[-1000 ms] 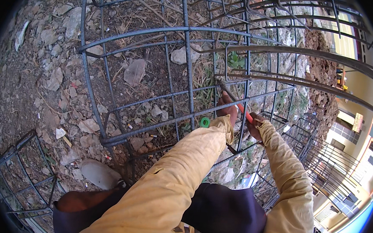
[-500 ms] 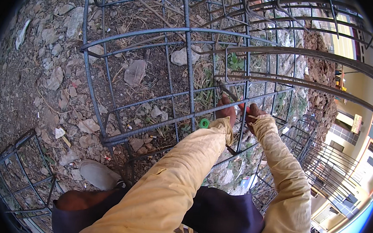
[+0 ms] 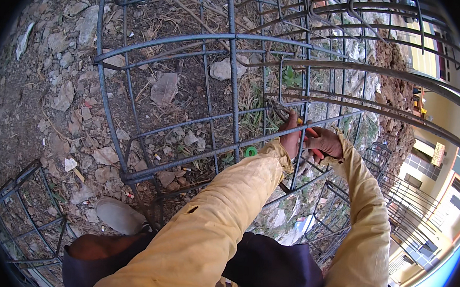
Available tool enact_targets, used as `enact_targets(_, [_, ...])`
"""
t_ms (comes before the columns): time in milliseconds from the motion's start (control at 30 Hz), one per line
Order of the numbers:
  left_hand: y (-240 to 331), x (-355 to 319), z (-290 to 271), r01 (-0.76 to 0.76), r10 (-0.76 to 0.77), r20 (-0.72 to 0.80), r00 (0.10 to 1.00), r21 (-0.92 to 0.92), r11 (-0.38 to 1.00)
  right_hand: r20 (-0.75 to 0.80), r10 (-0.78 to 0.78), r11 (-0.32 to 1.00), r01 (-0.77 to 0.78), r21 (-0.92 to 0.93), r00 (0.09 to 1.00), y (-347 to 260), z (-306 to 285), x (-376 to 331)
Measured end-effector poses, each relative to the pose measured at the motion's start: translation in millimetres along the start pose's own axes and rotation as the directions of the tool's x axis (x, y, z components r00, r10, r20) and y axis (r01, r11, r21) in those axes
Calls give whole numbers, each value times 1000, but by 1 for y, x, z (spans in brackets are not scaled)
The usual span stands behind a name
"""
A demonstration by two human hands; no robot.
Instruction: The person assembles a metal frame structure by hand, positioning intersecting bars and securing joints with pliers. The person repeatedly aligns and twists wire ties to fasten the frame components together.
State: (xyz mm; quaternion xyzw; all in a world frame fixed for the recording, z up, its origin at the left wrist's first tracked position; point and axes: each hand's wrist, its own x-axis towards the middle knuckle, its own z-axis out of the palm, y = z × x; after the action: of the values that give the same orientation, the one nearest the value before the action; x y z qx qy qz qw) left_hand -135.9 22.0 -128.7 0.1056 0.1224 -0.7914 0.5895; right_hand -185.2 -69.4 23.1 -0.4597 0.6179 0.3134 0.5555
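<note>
Red-handled pliers (image 3: pixel 313 132) are lying clasped in the right grip (image 3: pixel 327 143), knuckles up, at the near edge of the steel cage (image 3: pixel 234 69). The left grip (image 3: pixel 290 139) is resting beside the pliers' head; a bar (image 3: pixel 262 139) is partly hiding it, and I cannot tell what it is holding. Farther off, a yellow sign (image 3: pixel 438 154) is carrying illegible writing.

Wrinkled tan sleeves (image 3: pixel 226 196), one holed

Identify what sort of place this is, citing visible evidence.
Probably an outdoor construction site: there's a steel-bar cage, stony ground and a bank of reddish-brown soil.
</note>
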Motion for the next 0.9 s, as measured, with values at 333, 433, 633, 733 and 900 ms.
enact_targets(333, [10,5,-5,-16,39,-165,986,140,990,-385,-501,451,-146,-881,775,29,22,29])
enact_targets(433, [17,14,20,119,-143,-246,959,-110,987,-189,-447,497,68,-865,874,47,-15,41])
enact_targets(633, [27,9,3,99,-130,-252,959,-132,986,-217,197,918,-257,-302,956,-16,11,30])
enact_targets(733, [24,17,12,28,-64,-192,979,-183,983,-104,234,949,-250,-191,967,-16,-7,21])
enact_targets(900, [26,11,17,83,-113,-158,981,-182,980,-425,-135,740,-194,-644,895,-7,20,0])
